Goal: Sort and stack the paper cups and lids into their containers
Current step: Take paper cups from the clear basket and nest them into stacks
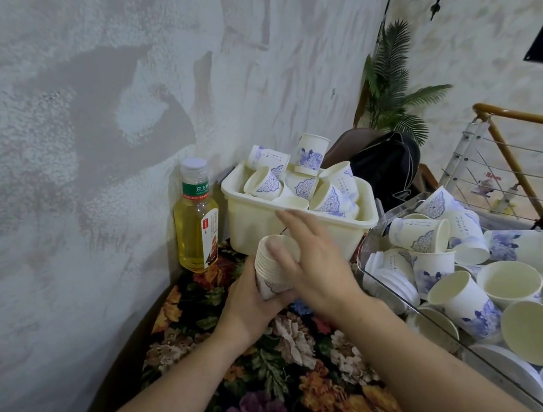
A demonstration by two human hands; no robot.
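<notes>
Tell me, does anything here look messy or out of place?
Yes. The paper cups in the cream plastic bin lie tumbled at all angles, not nested, and the clear tray on the right holds a similar jumble of cups and white lids. Only the cup stack gripped by the left hand is neat.

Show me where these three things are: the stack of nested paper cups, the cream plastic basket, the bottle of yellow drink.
Stack of nested paper cups [272, 268]: head view, on its rims.
Cream plastic basket [254, 224]: head view, on its front wall.
Bottle of yellow drink [192, 233]: head view, on its body.
</notes>
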